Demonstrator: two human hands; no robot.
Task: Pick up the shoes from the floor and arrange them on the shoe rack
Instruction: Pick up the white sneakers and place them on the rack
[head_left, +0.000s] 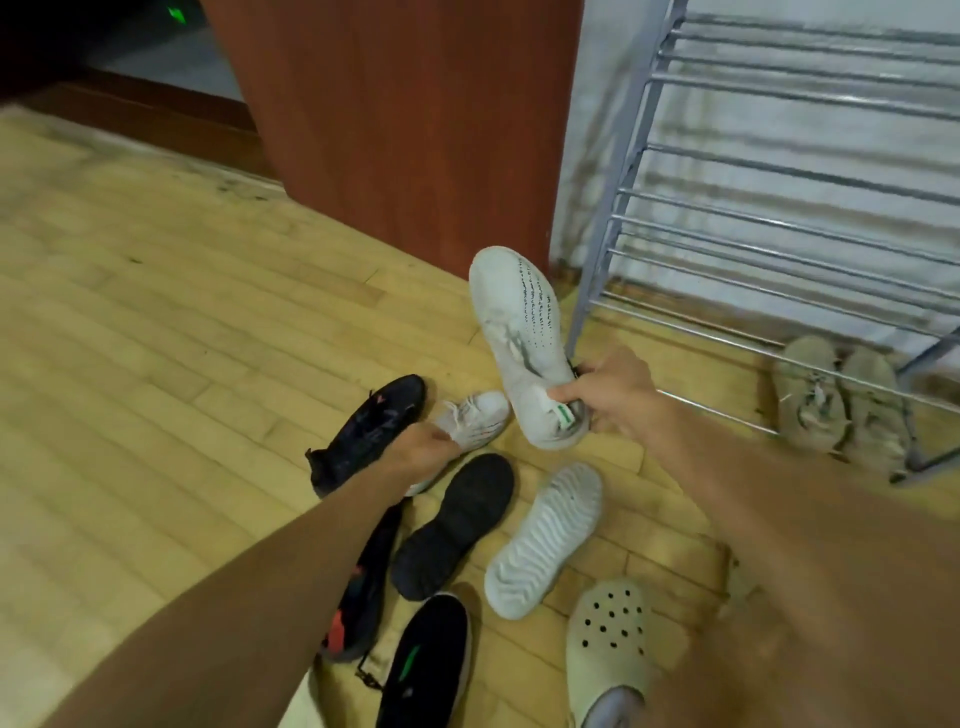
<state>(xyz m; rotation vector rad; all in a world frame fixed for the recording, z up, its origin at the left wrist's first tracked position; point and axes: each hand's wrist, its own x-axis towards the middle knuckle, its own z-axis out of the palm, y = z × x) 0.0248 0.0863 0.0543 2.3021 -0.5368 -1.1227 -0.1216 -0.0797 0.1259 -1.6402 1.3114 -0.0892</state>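
We are closing our left hand (423, 449) around a white knit sneaker (475, 415) lying on the wooden floor (156, 322), while our right hand (608, 392) is gripping another white sneaker (524, 338) by its heel, raised just beside the metal shoe rack (769, 218).

A reddish-brown wooden panel (400, 130) is seen standing upright at twelve o'clock on the pale wood-plank floor (156, 322). A whitish wall (602, 104) is seen just beside it at one o'clock. A small green light (176, 11) is glowing in the dark at eleven o'clock.
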